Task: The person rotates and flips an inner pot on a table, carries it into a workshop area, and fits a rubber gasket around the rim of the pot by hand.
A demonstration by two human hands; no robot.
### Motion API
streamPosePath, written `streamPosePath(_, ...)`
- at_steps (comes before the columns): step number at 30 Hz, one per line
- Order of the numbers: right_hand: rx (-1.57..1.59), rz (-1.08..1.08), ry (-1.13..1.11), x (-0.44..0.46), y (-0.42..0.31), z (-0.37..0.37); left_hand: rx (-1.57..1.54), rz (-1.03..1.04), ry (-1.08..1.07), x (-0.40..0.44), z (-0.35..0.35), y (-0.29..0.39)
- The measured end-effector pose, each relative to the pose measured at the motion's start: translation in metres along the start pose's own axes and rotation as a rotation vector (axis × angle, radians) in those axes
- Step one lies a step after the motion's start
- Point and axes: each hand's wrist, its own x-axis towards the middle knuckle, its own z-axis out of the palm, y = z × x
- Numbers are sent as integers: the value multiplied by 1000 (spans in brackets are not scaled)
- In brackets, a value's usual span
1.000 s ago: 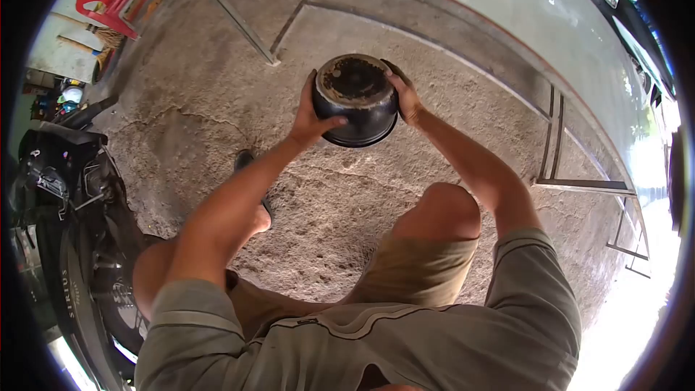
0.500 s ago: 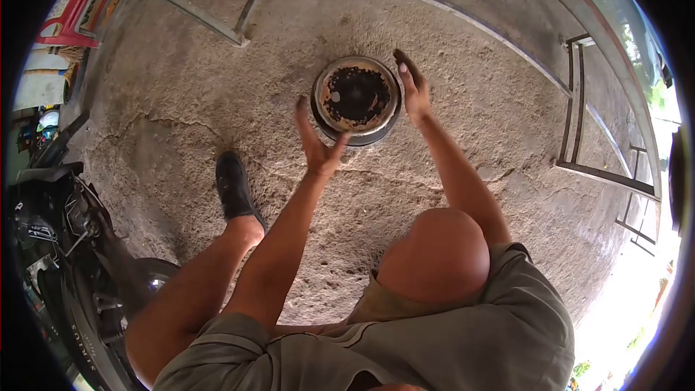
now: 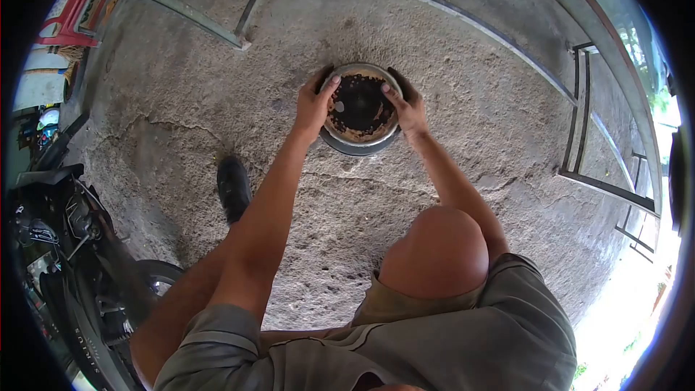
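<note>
A round dark pot [image 3: 358, 146] is bottom side up over the rough concrete floor, its base scorched black with a worn, pale rim. My left hand [image 3: 316, 105] grips its left side, with the thumb on the edge of the base. On the opposite side, my right hand [image 3: 407, 106] holds it the same way, thumb over the rim and fingers down the wall. Dark smudges mark the fingers of both hands. Whether the pot touches the floor is hard to tell.
A metal frame [image 3: 463, 18] runs across the top and right. A black motorbike [image 3: 79, 275] stands at the left, and a red plastic chair [image 3: 71, 25] at the upper left. My shod foot [image 3: 233, 187] rests on the concrete floor [image 3: 326, 246].
The pot, tilted in both hands at first, came to face base up. Both hands came off it half a second ago and now hold its sides again. The view has tipped downward.
</note>
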Motion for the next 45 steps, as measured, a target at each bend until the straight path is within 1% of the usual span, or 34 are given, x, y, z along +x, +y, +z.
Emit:
streamPosePath(2,14,-6,-44,4,-9,-7,-30,-21,15,-5,2,-6)
streamPosePath(4,-6,-31,-83,7,-5,-9,-119,128,69,-7,5,-22)
streamPosePath(5,-5,-20,-86,5,5,-8,-118,117,72,-12,5,-28)
streamPosePath(7,57,-67,-95,12,10,-3,-237,53,82,-9,7,-29)
streamPosePath(9,70,-36,-109,10,15,-6,-232,25,76,-13,5,-30)
streamPosePath(13,26,-66,-92,8,9,-7,-251,2,71,-10,5,-29)
streamPosePath(19,-49,-55,31,0,11,-5,-186,42,89,-11,4,-28)
streamPosePath(21,-190,17,103,-4,12,-6,-201,45,106,-10,6,-28)
streamPosePath(22,-187,17,103,-9,13,-3,-216,45,124,-10,6,-29)
streamPosePath(24,-188,-74,145,-17,17,5,-203,45,125,-10,7,-29)
streamPosePath(25,-188,-75,142,-16,20,6,-192,43,130,-11,7,-28)
streamPosePath(27,-104,-49,128,-13,23,9,-200,13,122,-12,5,-26)
streamPosePath(29,-85,-57,117,-12,22,7,-209,-19,104,-7,3,-22)
streamPosePath(31,-69,-65,100,-14,23,8,29,-16,1,8,-6,-21)
streamPosePath(34,-86,-98,138,-16,15,9,74,30,9,7,1,-15)
streamPosePath(36,-31,-85,105,-17,5,8,69,7,56,-3,6,-7)
streamPosePath(38,-23,-130,82,-13,-17,3,78,-8,149,-10,10,8)
streamPosePath(39,-19,-147,65,-16,-28,0,80,-16,154,-18,10,25)
streamPosePath(40,37,-89,33,-19,-46,-2,6,-13,146,-27,12,48)
streamPosePath(41,36,-75,33,-23,-62,-5,-69,-7,135,-31,14,56)
streamPosePath(43,200,-91,-19,-27,-77,-10,-20,-4,173,-27,18,25)
streamPosePath(44,242,-50,-26,-32,-72,-11,34,25,209,-19,20,11)
streamPosePath(45,247,-42,-18,-33,-36,-3,93,42,247,-22,19,0)
